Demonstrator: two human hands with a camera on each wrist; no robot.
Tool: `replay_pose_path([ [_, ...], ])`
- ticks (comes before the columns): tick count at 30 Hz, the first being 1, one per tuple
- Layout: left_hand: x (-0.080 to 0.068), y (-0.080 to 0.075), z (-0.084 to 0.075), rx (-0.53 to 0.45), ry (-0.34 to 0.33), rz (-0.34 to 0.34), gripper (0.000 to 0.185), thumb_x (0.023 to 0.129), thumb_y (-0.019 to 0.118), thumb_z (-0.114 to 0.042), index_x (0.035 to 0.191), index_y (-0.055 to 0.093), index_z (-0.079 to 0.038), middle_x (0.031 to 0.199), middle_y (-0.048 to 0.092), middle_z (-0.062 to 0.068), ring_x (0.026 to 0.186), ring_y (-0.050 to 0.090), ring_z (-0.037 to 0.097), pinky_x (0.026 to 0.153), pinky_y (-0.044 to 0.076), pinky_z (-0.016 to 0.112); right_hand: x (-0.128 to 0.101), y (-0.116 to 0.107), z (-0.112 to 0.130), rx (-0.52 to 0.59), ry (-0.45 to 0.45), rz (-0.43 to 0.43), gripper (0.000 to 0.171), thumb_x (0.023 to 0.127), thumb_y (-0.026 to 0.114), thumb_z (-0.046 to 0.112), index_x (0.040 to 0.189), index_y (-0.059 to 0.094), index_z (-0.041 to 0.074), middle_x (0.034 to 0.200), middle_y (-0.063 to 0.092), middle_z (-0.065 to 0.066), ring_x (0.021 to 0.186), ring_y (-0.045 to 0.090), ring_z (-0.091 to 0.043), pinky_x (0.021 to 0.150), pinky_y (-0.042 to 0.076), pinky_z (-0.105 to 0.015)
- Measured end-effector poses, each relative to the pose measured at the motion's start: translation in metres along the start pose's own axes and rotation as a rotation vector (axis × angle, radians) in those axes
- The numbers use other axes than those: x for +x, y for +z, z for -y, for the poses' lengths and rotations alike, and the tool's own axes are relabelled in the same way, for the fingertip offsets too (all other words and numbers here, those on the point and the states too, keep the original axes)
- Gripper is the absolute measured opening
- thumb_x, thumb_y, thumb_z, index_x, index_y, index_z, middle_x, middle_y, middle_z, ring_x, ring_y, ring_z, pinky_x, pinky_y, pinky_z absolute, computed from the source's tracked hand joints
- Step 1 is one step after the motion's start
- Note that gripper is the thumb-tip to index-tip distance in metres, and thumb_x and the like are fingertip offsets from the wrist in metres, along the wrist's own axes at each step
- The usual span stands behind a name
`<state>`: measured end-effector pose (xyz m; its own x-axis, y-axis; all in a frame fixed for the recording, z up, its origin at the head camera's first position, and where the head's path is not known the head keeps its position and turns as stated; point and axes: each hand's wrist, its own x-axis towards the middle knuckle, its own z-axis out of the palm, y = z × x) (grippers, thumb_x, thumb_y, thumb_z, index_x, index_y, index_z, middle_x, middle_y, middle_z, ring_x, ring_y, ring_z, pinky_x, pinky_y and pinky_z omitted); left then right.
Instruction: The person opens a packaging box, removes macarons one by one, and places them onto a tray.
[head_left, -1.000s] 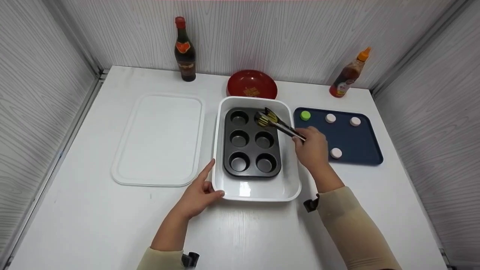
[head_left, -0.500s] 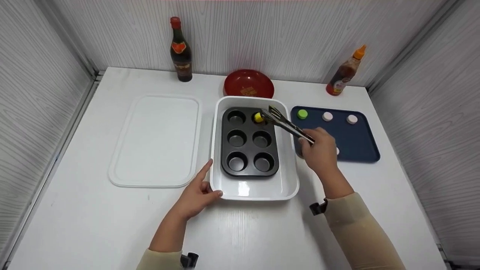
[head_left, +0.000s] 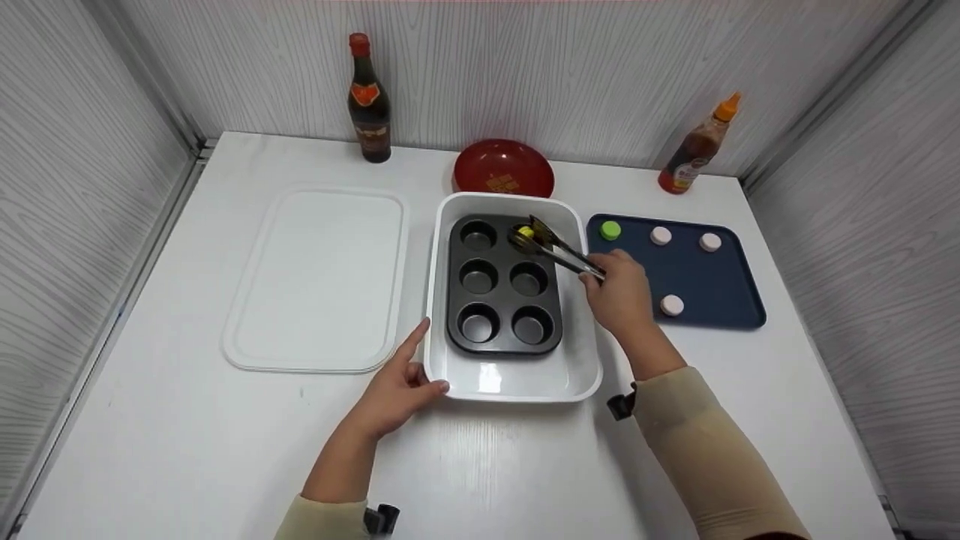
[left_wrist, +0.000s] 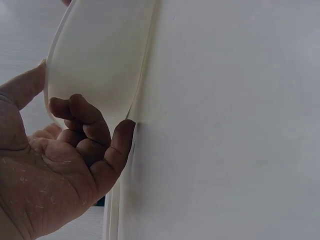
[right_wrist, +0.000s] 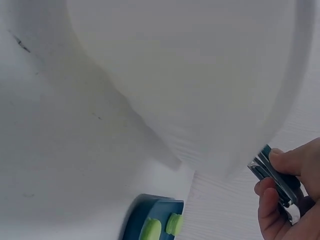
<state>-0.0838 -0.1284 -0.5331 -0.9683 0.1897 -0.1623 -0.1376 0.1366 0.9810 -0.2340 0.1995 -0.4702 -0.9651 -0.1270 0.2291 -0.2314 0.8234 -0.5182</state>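
My right hand (head_left: 621,294) grips a pair of metal tongs (head_left: 559,251) by the handle end (right_wrist: 275,177). The tong tips reach into the back right cup of a black muffin tin (head_left: 504,285), over a small yellow piece (head_left: 526,233). The tin lies inside a white rectangular dish (head_left: 512,381). My left hand (head_left: 398,390) rests against the dish's front left corner (left_wrist: 95,75), thumb on the rim and the other fingers curled against the wall.
A dark blue tray (head_left: 712,281) right of the dish carries a green piece (head_left: 610,230) and three white pieces. A white lid (head_left: 319,277) lies left. A red bowl (head_left: 504,169), a dark bottle (head_left: 369,101) and a sauce bottle (head_left: 696,148) stand at the back.
The tongs lifted slightly off the back right cup half a second ago and have come back down over the yellow piece. The left hand has stayed at the dish corner.
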Motion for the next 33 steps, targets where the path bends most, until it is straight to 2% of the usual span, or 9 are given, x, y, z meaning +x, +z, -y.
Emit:
replay_pose_path([
  [7, 0.002, 0.001, 0.002, -0.017, -0.003, 0.008, 0.101, 0.09, 0.079, -0.003, 0.171, 0.02, -0.013, 0.07, 0.056, 0.0, 0.066, 0.049, 0.012, 0.063, 0.042, 0.025, -0.001, 0.006, -0.007, -0.019, -0.011, -0.028, 0.023, 0.099, 0.073, 0.006, 0.12, 0.077, -0.004, 0.1, 0.067, -0.021, 0.087, 0.068, -0.038, 0.079, 0.054, -0.052],
  [18, 0.001, 0.0, 0.002, -0.012, 0.009, 0.009, 0.1, 0.09, 0.079, -0.003, 0.17, 0.02, -0.012, 0.07, 0.057, 0.0, 0.065, 0.05, 0.011, 0.062, 0.042, 0.025, -0.008, 0.002, -0.011, 0.043, -0.044, -0.104, 0.022, 0.097, 0.075, 0.004, 0.118, 0.078, -0.004, 0.097, 0.068, -0.019, 0.083, 0.067, -0.035, 0.076, 0.054, -0.049],
  [26, 0.002, 0.001, 0.003, -0.001, -0.003, 0.005, 0.101, 0.09, 0.078, -0.002, 0.171, 0.019, -0.013, 0.071, 0.06, 0.001, 0.066, 0.051, 0.012, 0.062, 0.042, 0.026, -0.022, -0.016, -0.016, 0.095, -0.064, -0.166, 0.023, 0.096, 0.075, 0.0, 0.117, 0.076, -0.008, 0.098, 0.068, -0.022, 0.083, 0.068, -0.035, 0.072, 0.053, -0.048],
  [33, 0.001, 0.0, 0.002, -0.007, -0.004, 0.006, 0.102, 0.09, 0.078, -0.002, 0.171, 0.018, -0.013, 0.07, 0.058, 0.0, 0.064, 0.05, 0.011, 0.061, 0.042, 0.025, -0.03, -0.034, -0.028, 0.087, -0.047, -0.23, 0.023, 0.094, 0.077, -0.002, 0.116, 0.077, -0.008, 0.096, 0.069, -0.021, 0.08, 0.066, -0.031, 0.069, 0.049, -0.039],
])
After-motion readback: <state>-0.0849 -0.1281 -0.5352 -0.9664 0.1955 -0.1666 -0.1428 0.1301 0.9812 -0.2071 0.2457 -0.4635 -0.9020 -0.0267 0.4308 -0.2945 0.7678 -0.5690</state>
